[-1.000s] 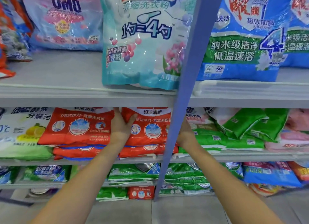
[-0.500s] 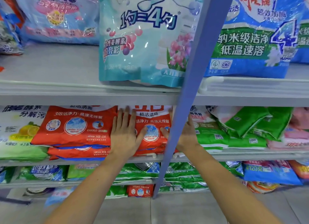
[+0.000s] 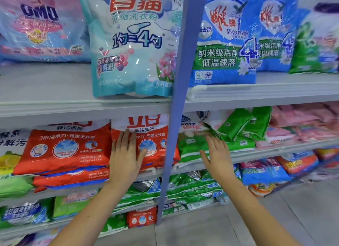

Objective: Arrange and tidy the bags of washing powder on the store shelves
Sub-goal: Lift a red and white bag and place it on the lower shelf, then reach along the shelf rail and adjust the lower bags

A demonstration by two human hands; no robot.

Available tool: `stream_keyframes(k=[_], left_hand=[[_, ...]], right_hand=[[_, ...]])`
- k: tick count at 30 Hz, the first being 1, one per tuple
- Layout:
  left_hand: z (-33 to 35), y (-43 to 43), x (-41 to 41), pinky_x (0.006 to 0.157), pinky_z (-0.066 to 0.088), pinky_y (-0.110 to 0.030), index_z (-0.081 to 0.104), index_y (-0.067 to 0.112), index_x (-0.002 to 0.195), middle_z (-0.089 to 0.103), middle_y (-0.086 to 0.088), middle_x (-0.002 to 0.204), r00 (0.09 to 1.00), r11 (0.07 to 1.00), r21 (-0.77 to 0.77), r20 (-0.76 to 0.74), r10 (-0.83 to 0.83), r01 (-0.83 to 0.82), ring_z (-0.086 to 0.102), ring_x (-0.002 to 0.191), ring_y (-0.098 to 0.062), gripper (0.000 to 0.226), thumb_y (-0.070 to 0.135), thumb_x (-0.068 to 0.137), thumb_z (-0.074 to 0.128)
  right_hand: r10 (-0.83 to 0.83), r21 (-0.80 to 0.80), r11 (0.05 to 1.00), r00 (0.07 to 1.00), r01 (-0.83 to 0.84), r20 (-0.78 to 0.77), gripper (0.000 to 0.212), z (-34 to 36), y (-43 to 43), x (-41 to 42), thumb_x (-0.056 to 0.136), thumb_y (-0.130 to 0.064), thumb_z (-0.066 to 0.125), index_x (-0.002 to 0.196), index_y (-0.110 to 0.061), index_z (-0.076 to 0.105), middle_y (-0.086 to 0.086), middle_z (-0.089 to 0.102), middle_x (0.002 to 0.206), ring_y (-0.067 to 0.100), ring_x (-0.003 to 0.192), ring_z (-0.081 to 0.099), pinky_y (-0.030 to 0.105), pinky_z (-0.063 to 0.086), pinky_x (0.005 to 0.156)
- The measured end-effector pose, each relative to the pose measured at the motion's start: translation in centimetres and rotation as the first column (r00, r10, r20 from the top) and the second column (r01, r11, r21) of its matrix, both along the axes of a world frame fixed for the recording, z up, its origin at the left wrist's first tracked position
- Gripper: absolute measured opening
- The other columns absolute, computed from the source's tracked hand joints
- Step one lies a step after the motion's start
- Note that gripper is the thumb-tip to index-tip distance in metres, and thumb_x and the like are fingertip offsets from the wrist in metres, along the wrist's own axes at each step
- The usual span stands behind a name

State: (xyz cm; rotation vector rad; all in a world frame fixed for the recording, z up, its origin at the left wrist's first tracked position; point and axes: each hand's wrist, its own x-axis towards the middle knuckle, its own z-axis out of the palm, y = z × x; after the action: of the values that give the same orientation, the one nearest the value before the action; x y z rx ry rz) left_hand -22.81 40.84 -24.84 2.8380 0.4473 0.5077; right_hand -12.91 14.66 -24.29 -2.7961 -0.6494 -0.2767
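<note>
On middle shelf (image 3: 286,150): left grip (image 3: 126,154) flat on red plastic powder bag (image 3: 156,157); right grip (image 3: 216,154) splayed open, perhaps touching green plastic bag (image 3: 189,148).

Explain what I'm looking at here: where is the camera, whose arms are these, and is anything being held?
No machine here: a person wears a wide-angle camera on the head, so the one picture looks forward and down along their bare arms at store shelves. Bags of washing powder fill them. The left hand lies flat, fingers straight, on a red bag on the middle shelf. The right hand, open too, reaches to a green bag right of the blue post; whether it touches is unclear. Neither hand grips anything.
</note>
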Motion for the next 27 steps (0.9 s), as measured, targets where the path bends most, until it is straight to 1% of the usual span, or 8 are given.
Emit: stream_keyframes(k=[3, 6, 10, 14, 19, 23, 25, 27], left_hand=[[0.4, -0.6, -1.6, 0.104, 0.038, -0.05, 0.047, 0.005, 0.133, 0.046, -0.017, 0.14, 0.996, 0.996, -0.066, 0.076, -0.049, 0.054, 0.045, 0.126, -0.036, 0.062, 0.05, 0.091, 0.039], [0.9, -2.0, -3.6, 0.088, 0.049, -0.047, 0.056, 0.005, 0.12, 0.05, -0.015, 0.132, 0.984, 0.989, -0.131, 0.172, -0.05, 0.073, 0.056, 0.11, -0.035, 0.042, 0.024, 0.084, 0.067], [1.6, -4.7, -5.6, 0.058, 0.05, -0.032, 0.063, 0.014, 0.104, 0.064, 0.003, 0.099, 0.982, 0.96, -0.276, 0.191, 0.002, 0.052, 0.066, 0.081, -0.02, 0.023, 0.022, 0.083, 0.07], [1.7, -7.6, -6.0, 0.06, 0.054, -0.033, 0.058, 0.036, 0.09, 0.066, 0.019, 0.069, 0.972, 0.867, -0.498, 0.196, 0.127, -0.013, 0.063, 0.071, -0.001, 0.026, 0.015, 0.081, 0.072], [2.9, -11.4, -4.8, 0.061, 0.048, -0.017, 0.058, 0.041, 0.087, 0.067, 0.021, 0.081, 0.922, 0.783, -0.618, 0.262, 0.284, -0.066, 0.063, 0.07, -0.001, 0.011, 0.034, 0.079, 0.062], [4.5, -14.3, -3.5, 0.061, 0.046, -0.01, 0.06, 0.038, 0.083, 0.068, 0.016, 0.078, 0.876, 0.775, -0.626, 0.327, 0.354, -0.08, 0.063, 0.067, -0.004, 0.016, 0.025, 0.081, 0.069], [5.0, -15.5, -3.4, 0.061, 0.045, -0.008, 0.062, 0.032, 0.078, 0.068, 0.012, 0.077, 0.863, 0.775, -0.624, 0.333, 0.379, -0.1, 0.063, 0.066, -0.006, 0.023, 0.011, 0.084, 0.07], [5.6, -16.5, -3.4, 0.06, 0.046, -0.011, 0.062, 0.033, 0.078, 0.068, 0.01, 0.075, 0.85, 0.766, -0.635, 0.348, 0.396, -0.097, 0.063, 0.064, -0.008, 0.02, 0.015, 0.083, 0.071]], right_hand=[[-0.106, 0.006, 0.994, 0.992, 0.105, 0.063, 0.043, 0.9, -3.6, 0.7, 0.085, -0.03, 0.045, 0.112, -0.002, 0.062, 0.015, 0.067, 0.105, 0.035, 0.097, 0.063, 0.046, 0.049, 0.086], [-0.161, 0.008, 0.987, 0.982, 0.161, 0.101, 0.029, 1.9, -5.5, 2.6, 0.08, -0.017, 0.062, 0.103, 0.0, 0.066, 0.018, 0.069, 0.092, 0.038, 0.088, 0.065, 0.046, 0.049, 0.081], [-0.157, -0.152, 0.976, 0.988, 0.153, -0.011, 0.04, 3.6, -5.1, 6.1, 0.092, -0.029, 0.055, 0.127, -0.007, 0.054, 0.015, 0.06, 0.123, 0.032, 0.117, 0.051, 0.039, 0.037, 0.099], [-0.038, -0.121, 0.992, 0.999, 0.036, -0.015, 0.048, 2.5, -4.3, 10.1, 0.088, -0.023, 0.061, 0.129, 0.0, 0.051, 0.023, 0.052, 0.132, 0.039, 0.12, 0.049, 0.046, 0.042, 0.099], [-0.021, -0.376, 0.926, 0.993, -0.024, -0.114, 0.066, 0.3, -4.2, 14.7, 0.095, -0.045, 0.042, 0.148, -0.012, 0.018, 0.013, 0.016, 0.156, 0.029, 0.142, 0.018, 0.041, 0.014, 0.115], [0.003, -0.448, 0.893, 0.997, -0.038, -0.08, 0.07, -0.8, -4.6, 15.8, 0.093, -0.053, 0.04, 0.142, -0.004, 0.029, 0.016, 0.03, 0.149, 0.031, 0.137, 0.026, 0.044, 0.02, 0.112], [0.039, -0.488, 0.871, 0.998, -0.058, -0.048, 0.056, -0.7, -4.4, 15.9, 0.096, -0.041, 0.042, 0.137, -0.002, 0.039, 0.016, 0.04, 0.142, 0.031, 0.131, 0.035, 0.043, 0.028, 0.107], [0.098, -0.502, 0.861, 0.995, -0.082, 0.006, 0.037, -0.1, -4.3, 15.8, 0.097, -0.022, 0.039, 0.128, -0.005, 0.052, 0.014, 0.052, 0.131, 0.03, 0.122, 0.047, 0.04, 0.039, 0.097]])
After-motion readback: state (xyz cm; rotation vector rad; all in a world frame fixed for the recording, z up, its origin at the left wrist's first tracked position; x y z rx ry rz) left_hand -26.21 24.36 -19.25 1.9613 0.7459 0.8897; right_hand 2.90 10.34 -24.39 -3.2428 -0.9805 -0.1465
